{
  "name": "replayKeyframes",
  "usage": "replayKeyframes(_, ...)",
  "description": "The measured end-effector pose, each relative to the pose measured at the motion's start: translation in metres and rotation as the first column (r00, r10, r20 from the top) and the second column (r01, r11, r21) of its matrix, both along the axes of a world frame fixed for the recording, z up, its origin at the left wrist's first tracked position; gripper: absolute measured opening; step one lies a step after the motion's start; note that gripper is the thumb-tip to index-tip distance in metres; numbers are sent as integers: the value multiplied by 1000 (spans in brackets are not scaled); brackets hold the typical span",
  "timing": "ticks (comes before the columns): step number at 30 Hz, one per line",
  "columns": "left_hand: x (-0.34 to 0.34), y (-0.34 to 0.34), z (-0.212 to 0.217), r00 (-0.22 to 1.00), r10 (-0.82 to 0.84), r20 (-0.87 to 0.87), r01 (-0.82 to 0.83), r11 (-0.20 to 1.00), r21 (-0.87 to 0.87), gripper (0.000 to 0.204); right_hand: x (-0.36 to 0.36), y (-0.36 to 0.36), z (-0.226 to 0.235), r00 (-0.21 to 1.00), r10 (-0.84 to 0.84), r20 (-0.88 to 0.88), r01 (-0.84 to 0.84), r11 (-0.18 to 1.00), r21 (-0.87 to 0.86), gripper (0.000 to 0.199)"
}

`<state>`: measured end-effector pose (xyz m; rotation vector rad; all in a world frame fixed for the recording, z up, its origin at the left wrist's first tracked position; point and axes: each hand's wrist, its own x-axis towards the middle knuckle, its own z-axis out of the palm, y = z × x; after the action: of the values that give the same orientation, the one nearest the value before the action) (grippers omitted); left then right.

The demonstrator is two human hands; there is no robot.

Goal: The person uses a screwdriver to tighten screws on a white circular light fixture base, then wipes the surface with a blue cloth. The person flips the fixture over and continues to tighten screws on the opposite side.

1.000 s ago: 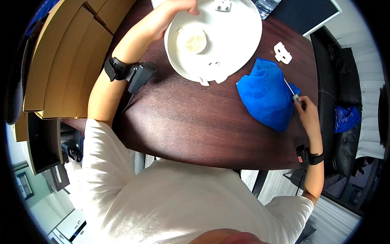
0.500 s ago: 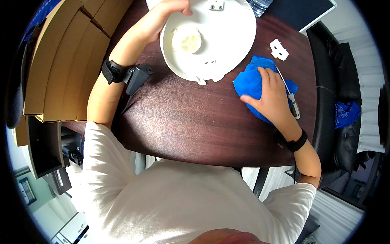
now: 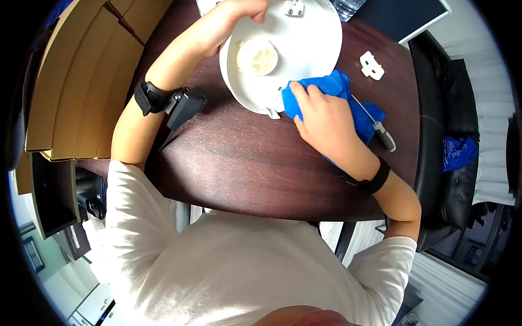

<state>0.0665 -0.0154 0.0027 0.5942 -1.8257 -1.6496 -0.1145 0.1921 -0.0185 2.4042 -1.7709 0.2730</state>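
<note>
Right hand [image 3: 325, 120] has moved left, fingers now bunching the soft, limp blue cloth [image 3: 348, 103] against the rigid, light white dish [image 3: 315, 49], whose far rim the left hand [image 3: 231, 22] grips.

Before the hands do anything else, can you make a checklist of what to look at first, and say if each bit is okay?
1. Left hand steadies the white round dish at its far rim: ok.
2. Right hand lies on the blue cloth: ok.
3. Cloth reaches the dish's near edge: ok.
4. Screwdriver lies flat on the table, partly under the cloth, so the cloth could drag it: not ok.
5. Small white piece lies apart from cloth and dish: ok.
6. How tightly the right fingers pinch the cloth: cannot tell.
</note>
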Motion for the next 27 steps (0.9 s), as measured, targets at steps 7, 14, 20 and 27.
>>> replayKeyframes(7, -3, 8, 4, 995, -39, -89, 47, 995, 91, 16, -2, 4, 0, 980, 190, -54, -185, 979, 81, 17)
replayKeyframes(14, -4, 11, 5, 990, -140, -28, 141, 988, 56, 13, -9, 23, 6, 968, 240, -69, -228, 961, 154, 25)
replayKeyframes(20, -9, 48, 33, 977, -106, -185, 156, 947, 281, 36, -11, 37, 6, 980, 196, -12, -190, 960, 204, 41)
replayKeyframes(27, -2, 42, 49, 978, 201, 62, -172, 932, -319, 34, -13, 35, 6, 983, 134, 128, -154, 974, 165, 51)
